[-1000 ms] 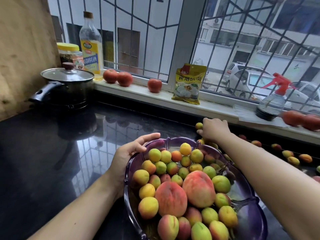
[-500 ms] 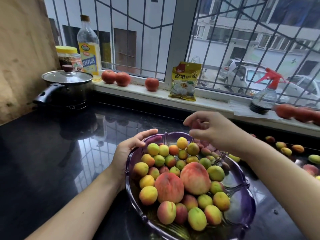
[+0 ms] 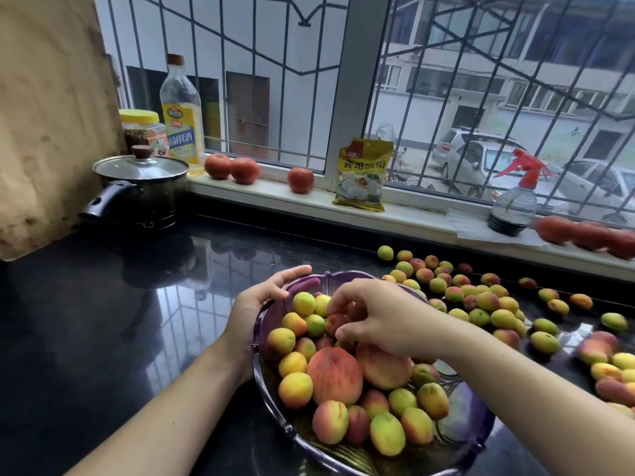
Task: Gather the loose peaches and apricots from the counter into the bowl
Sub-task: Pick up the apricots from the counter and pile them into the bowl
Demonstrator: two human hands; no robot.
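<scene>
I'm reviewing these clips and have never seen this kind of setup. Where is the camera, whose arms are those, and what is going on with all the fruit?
There is no machine here: a person wears a wide-angle camera on the head, so you look down along their own bare arms. The left hand grips the rim of a purple bowl on a black counter. The right hand is over the bowl with curled fingers around a small reddish fruit, apparently setting it down among the fruit already gathered, including two large peaches. Many loose apricots are on the counter to the right. A lidded pot sits at back left; tomatoes and a spray bottle line the windowsill.
</scene>
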